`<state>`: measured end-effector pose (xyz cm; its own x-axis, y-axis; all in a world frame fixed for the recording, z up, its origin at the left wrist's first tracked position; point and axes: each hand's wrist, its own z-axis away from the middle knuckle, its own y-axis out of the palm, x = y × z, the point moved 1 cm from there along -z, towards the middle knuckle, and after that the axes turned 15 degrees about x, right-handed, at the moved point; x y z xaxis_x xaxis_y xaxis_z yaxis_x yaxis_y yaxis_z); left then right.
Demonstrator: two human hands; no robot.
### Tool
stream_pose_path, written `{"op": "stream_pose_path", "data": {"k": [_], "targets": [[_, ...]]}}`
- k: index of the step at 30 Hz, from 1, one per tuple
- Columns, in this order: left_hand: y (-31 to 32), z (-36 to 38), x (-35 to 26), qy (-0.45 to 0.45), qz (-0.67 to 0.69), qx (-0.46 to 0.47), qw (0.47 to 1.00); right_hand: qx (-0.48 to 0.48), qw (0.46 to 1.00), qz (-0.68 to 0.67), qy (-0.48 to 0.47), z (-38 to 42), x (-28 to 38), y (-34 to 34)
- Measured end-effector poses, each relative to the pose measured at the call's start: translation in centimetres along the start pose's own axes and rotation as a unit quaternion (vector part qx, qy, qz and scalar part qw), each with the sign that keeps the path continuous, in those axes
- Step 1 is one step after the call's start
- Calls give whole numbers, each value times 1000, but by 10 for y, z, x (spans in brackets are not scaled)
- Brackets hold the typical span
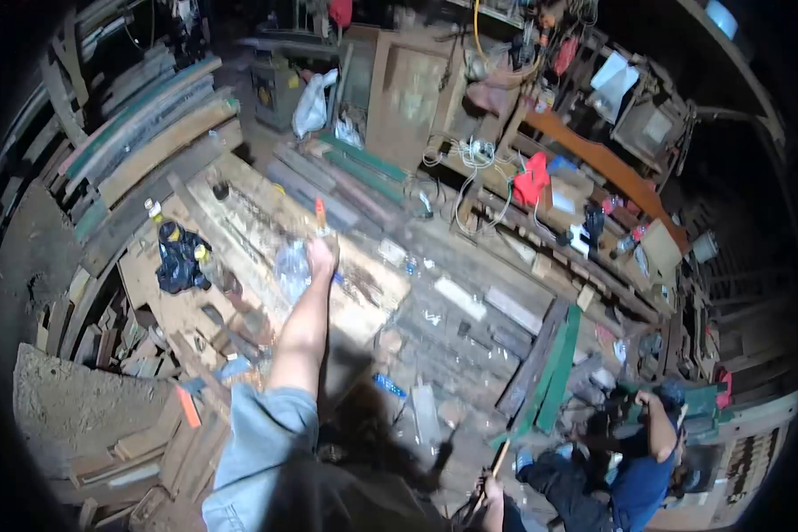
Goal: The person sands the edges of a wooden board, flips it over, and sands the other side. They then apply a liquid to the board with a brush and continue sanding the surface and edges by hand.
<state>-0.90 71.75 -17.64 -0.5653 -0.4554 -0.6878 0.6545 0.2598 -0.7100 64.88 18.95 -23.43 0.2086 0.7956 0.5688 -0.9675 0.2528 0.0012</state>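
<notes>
My left hand (323, 257) reaches out over the pale wooden boards (377, 297), its fingers closed around a slim thing with an orange end (320, 211); its exact kind I cannot tell. Right beside that hand lies a crumpled clear plastic bag (291, 270), and a small blue bit shows just under the wrist. Low in the view, my right hand (489, 488) is wrapped round a thin wooden stick (502, 456) that slants up toward a green board (554, 377). The lower end of the stick is hidden by the hand.
Near the left end of the boards stand a black plastic bag (182, 262) and bottles (153, 209). A seated person in a dark blue shirt (640, 483) is at lower right. Stacked planks (164, 133) rise at upper left; a cluttered bench (585, 230) holds cables and a red cloth (531, 179).
</notes>
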Motion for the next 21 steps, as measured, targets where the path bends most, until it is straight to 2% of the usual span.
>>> {"op": "stream_pose_path", "data": {"k": [1,2,4,6,8,11,15,18,21], "targets": [[-4,3,-5,8,0,-16,1000,19,1000,8,-7,1,6,5],[-8,15,-11,9,-1,-32,999,53,998,-28,-22,-23,-18,-19],[-12,21,-14,-14,4,-5,1000,40,999,22,-4,-17,19,0],[25,-24,26,-33,15,1,999,39,998,53,7,-18,47,26],[0,7,-3,11,-12,-47,999,45,996,78,10,-20,69,45],[-12,12,-17,-41,39,22,998,52,993,104,5,-20,91,57],[-25,20,-32,-53,72,33,995,62,989,134,-7,-18,109,65],[-38,37,-50,-46,78,23,996,69,986,149,-16,-17,117,69],[-30,29,-46,-40,47,-29,998,77,983,164,-26,-19,126,74]]}}
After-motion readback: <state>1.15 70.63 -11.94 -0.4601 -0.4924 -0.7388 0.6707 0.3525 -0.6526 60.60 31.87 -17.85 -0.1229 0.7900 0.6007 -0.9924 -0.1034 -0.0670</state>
